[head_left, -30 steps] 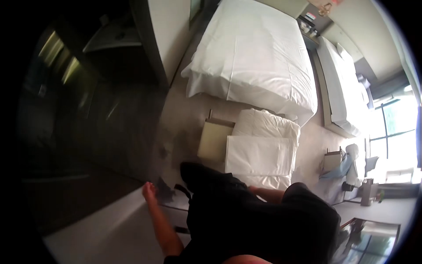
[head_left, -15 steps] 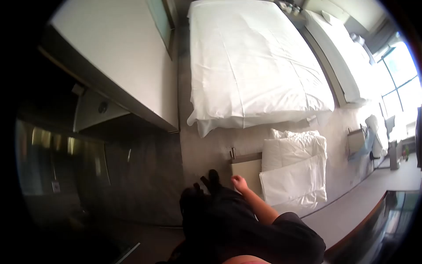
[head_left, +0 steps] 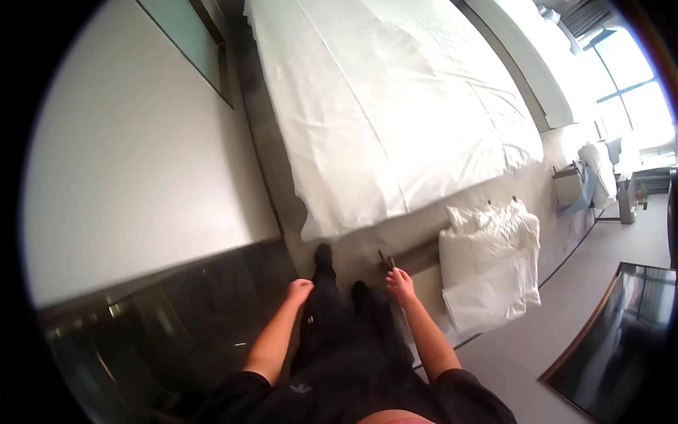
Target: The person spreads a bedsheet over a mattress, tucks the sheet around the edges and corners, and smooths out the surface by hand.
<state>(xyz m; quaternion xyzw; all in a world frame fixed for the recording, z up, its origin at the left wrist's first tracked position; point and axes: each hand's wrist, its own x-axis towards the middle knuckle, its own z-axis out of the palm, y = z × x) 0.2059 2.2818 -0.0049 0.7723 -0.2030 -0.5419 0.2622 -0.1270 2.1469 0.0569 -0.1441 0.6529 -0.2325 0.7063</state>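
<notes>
My left hand (head_left: 300,290) hangs beside my dark trousers with its fingers curled in and nothing visible in it. On the other side, my right hand (head_left: 400,284) is near the end of a low bench (head_left: 422,258), its fingers loosely bent, partly apart and holding nothing. A folded white duvet (head_left: 487,258) lies on that bench, to the right of my right hand. Ahead of my feet is a large bed (head_left: 395,106) covered with a white sheet that hangs over its edge.
A pale wall (head_left: 141,155) stands on the left, above a dark glossy surface (head_left: 176,325). A second white bed (head_left: 530,63), a window (head_left: 625,81) and a chair with cloths (head_left: 573,187) are at the right. A dark framed screen (head_left: 621,339) is at lower right.
The view has moved forward toward the large bed and the wall. My left hand has come into view, and my right hand has moved slightly right, its fingers less tightly curled.
</notes>
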